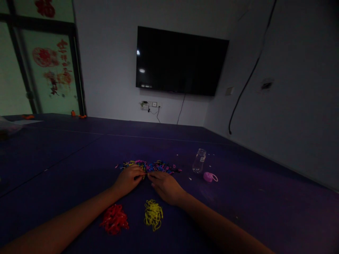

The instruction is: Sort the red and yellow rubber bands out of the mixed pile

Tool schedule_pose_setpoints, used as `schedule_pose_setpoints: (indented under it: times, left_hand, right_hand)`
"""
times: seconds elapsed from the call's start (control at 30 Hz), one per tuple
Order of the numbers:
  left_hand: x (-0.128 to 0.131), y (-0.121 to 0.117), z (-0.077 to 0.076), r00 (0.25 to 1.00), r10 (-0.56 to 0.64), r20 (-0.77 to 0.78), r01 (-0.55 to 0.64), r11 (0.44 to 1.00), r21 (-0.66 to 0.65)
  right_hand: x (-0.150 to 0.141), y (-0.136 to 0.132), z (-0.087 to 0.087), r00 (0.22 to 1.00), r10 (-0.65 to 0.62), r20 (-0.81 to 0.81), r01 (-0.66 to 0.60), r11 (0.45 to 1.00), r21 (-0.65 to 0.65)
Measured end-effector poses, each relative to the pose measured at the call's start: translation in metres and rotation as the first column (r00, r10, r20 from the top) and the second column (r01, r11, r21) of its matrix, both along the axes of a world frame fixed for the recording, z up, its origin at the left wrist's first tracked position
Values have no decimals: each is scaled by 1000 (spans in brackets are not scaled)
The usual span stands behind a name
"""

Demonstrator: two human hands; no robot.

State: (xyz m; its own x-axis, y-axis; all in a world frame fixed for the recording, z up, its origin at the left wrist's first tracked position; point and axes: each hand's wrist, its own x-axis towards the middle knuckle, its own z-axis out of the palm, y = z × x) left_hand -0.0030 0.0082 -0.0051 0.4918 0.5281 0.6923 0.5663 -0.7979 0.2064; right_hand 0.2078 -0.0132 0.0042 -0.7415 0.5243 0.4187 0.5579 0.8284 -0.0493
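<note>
A spread of mixed coloured rubber bands (149,165) lies on the dark purple table (79,155). My left hand (129,179) and my right hand (165,186) rest at the near edge of that spread, fingertips meeting in a pinch over the bands. What exactly the fingers hold is too small and dim to name. Closer to me lie a red pile of bands (114,219) and a yellow pile of bands (153,213), between my forearms.
A small clear bottle (199,161) stands to the right of the bands, with a pink lid (210,176) lying beside it. A black wall screen (180,61) hangs ahead. The room is dim. Glass doors (39,67) stand at the far left.
</note>
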Motion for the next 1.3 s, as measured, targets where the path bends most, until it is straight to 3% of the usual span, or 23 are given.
schedule_pose_setpoints:
  times: [0.23,1.0,1.3]
  left_hand:
    - [0,2,-3,999,13,-40,-12,1000,25]
    - [1,-1,-2,995,51,-86,-50,999,22]
    - [1,-1,-1,994,39,-102,-39,999,8]
  right_hand:
    - [0,-2,-1,998,24,59,-27,998,50]
    - [-2,-5,6,985,105,137,-110,993,32]
    - [-2,-1,0,984,133,116,-138,990,39]
